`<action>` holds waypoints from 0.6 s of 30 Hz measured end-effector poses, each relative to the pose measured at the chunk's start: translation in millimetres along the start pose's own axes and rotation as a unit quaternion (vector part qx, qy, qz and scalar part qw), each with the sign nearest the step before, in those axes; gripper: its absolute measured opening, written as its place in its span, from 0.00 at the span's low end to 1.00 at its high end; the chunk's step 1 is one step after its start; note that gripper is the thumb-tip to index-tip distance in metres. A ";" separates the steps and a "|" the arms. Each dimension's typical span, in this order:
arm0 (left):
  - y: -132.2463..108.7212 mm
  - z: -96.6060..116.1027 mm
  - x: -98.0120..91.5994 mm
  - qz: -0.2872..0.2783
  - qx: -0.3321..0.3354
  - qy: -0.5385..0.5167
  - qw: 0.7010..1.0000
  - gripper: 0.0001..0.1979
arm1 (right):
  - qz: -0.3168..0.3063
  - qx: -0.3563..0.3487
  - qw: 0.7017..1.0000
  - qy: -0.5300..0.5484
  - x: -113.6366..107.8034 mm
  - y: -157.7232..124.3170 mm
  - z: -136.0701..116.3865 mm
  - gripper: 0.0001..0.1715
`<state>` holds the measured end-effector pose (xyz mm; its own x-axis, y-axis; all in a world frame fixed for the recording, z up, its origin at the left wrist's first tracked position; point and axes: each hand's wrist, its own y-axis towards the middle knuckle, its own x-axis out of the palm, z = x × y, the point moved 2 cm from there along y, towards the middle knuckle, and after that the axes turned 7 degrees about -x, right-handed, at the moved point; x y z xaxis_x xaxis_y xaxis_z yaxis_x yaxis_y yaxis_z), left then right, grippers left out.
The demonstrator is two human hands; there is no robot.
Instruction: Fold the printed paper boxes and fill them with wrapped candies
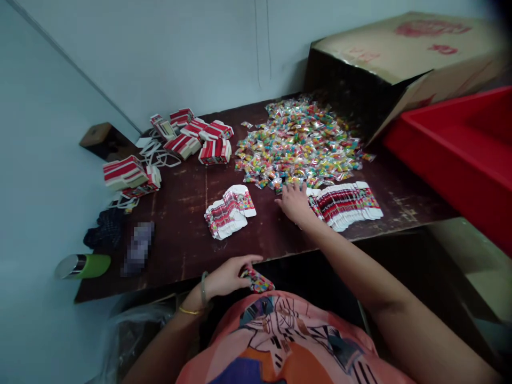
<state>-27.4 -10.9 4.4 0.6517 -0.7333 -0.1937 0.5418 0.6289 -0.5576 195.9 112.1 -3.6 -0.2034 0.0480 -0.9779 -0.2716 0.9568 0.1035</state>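
My left hand [230, 274] is near the table's front edge, fingers pinched on a small card with a colourful packet [258, 281]. My right hand [294, 202] reaches out over the dark wooden table [180, 234]. Its fingers lie at the near edge of a big heap of colourful wrapped candy packets [298, 141]. The hand touches the left end of a fanned row of red-and-white cards [346, 205]. Whether the right fingers hold a packet is hidden. A smaller pile of cards [230, 212] lies between my two hands.
Bundles of red-and-white cards [188, 136] and loose white bands [156, 154] lie at the back left, with another bundle [128, 176] near the left edge. An open cardboard box [400, 58] lies tipped at the back right. A red tray [464, 154] stands right. A green bottle [84, 265] lies left.
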 end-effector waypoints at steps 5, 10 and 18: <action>-21.0 -13.6 -25.4 0.016 -0.030 -0.017 0.999 0.11 | -0.025 -0.048 0.998 -0.015 41.5 -56.4 -49.8 0.33; -1.4 -24.0 -8.4 0.039 -0.070 -0.269 0.960 0.21 | 0.012 -0.078 0.996 0.029 30.1 -67.0 -43.6 0.30; 30.6 -11.5 0.3 0.110 -0.023 -0.396 0.911 0.21 | -0.012 -0.052 0.998 -0.035 32.3 -38.6 -28.9 0.37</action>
<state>-16.7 5.2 -22.1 0.9305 -0.1622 0.3285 0.3404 0.7140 -0.6118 172.6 68.4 -34.0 -0.1313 0.0493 -0.9901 -0.3724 0.9232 0.0953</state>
